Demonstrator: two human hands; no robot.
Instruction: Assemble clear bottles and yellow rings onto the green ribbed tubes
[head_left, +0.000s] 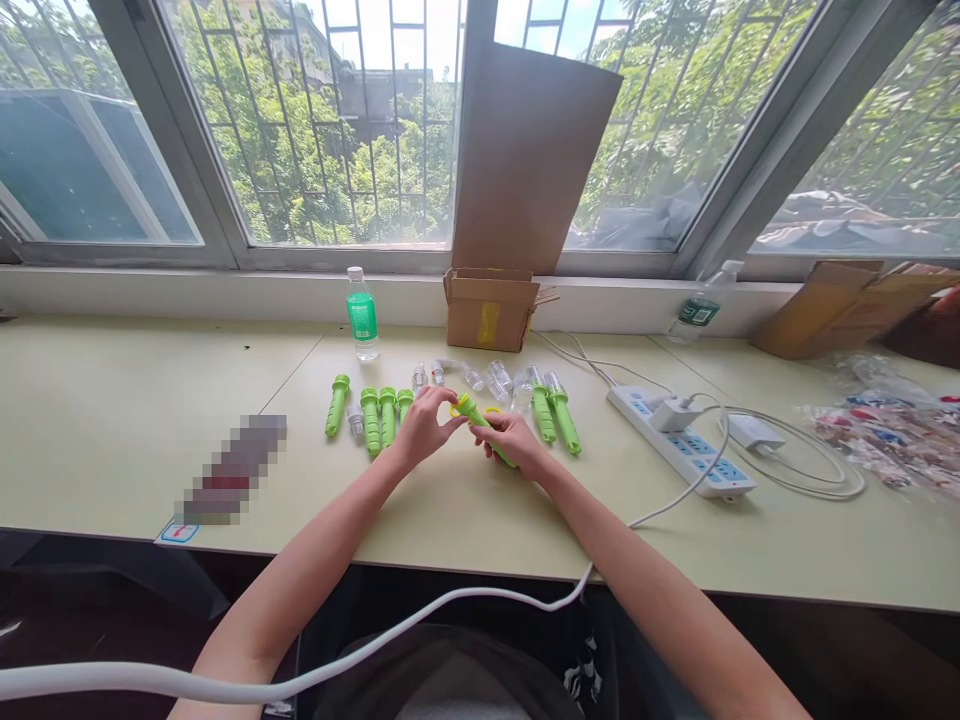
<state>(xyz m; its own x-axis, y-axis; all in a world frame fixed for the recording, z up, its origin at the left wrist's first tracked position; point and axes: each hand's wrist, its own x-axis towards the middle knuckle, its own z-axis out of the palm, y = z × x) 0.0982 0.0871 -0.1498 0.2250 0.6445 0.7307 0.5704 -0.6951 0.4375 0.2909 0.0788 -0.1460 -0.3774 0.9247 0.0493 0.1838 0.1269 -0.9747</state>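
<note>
A green flashlight-shaped tube point(487, 432) with a wider ribbed head is held at a slant between my hands, above the table. My right hand point(517, 442) wraps round its lower body. At its head the fingertips of my left hand point(429, 425) are pinched, with a bit of yellow showing there. Left of my hands stand or lie several like green tubes point(369, 420), partly hidden by my left hand. To the right lie two green tubes point(559, 410) with clear tops. Behind my hands are several clear plastic pieces point(499, 380) and a yellow ring point(493, 409).
A water bottle point(361, 320) and a cardboard box point(487, 315) stand by the window. On the right are a white power strip point(682, 445), coiled cables, another bottle point(697, 312) and plastic bags point(892, 420). A white cable point(420, 605) crosses in front of me. A blurred object point(236, 475) lies left.
</note>
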